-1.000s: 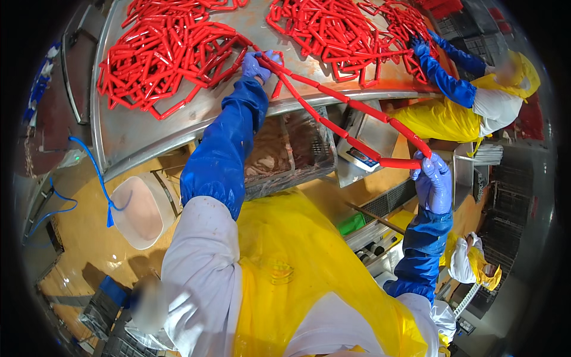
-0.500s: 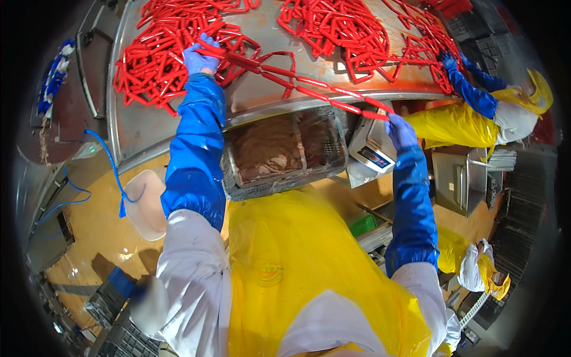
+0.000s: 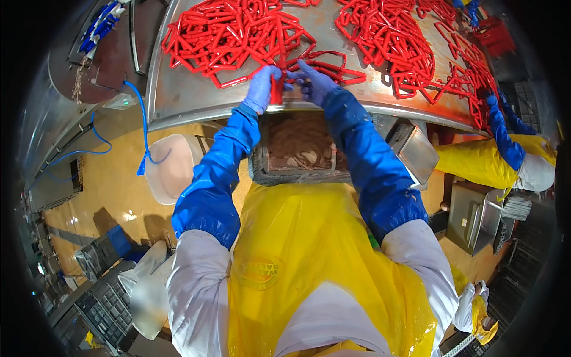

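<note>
Two gloved hands gripped a red sausage link at the near edge of the steel desk.

The red sausage link (image 3: 278, 88) stood nearly upright between the hands, just above the desk (image 3: 190, 98) rim. The left hand (image 3: 262, 88) was closed around it from the left; the right hand (image 3: 314, 82) pinched strands just beside it. Both wore blue gloves and long blue sleeves. Behind them, tangled red sausage chains (image 3: 238, 30) covered the desk. Below the rim sat a grey crate (image 3: 300, 149) filled with pinkish meat. A white bucket (image 3: 169, 169) stood on the yellow floor to the left. At far right, a co-worker's blue-gloved arm (image 3: 502, 134) reached onto the desk.
</note>
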A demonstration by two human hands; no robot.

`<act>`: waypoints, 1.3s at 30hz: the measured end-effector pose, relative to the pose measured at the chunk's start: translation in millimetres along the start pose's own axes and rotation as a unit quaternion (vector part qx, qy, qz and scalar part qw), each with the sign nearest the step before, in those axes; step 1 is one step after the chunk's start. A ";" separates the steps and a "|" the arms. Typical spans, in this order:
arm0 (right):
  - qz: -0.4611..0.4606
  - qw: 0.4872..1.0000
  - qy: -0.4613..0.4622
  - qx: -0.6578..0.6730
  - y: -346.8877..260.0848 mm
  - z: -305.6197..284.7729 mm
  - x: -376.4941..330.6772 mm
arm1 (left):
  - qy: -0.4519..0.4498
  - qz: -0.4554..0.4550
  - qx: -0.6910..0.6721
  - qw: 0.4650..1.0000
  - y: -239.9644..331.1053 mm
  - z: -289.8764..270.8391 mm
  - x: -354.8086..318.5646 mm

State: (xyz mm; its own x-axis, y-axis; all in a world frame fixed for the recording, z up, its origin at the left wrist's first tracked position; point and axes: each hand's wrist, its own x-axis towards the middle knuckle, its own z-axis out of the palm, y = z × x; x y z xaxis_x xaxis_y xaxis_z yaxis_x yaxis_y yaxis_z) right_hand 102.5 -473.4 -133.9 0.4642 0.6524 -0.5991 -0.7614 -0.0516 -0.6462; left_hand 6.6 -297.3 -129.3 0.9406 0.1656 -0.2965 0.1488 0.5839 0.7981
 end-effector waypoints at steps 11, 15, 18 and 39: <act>-0.436 0.806 -0.072 -0.393 24.0 10.5 27.0 | -0.076 -0.110 0.098 0.986 -9.0 -25.8 -6.2; -0.437 0.783 -0.041 -0.442 30.0 18.8 11.7 | -0.079 -0.117 0.152 0.978 -3.1 -31.6 -9.9; -0.430 0.808 0.023 -0.404 35.4 32.7 8.2 | -0.107 -0.096 0.271 0.952 -5.7 -44.7 -6.2; -0.268 0.903 -0.038 -0.333 50.6 6.7 8.8 | -0.198 -0.187 0.070 0.960 2.6 -35.3 -23.3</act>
State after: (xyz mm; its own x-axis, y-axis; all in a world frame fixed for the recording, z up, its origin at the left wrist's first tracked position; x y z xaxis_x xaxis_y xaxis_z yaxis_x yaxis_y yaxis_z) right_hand 65.0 -465.2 -168.7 0.6334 0.7675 -0.0987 0.0155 -0.1401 -0.9900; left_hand -25.8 -271.6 -138.8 0.8517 -0.3657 -0.3753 0.5118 0.4268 0.7456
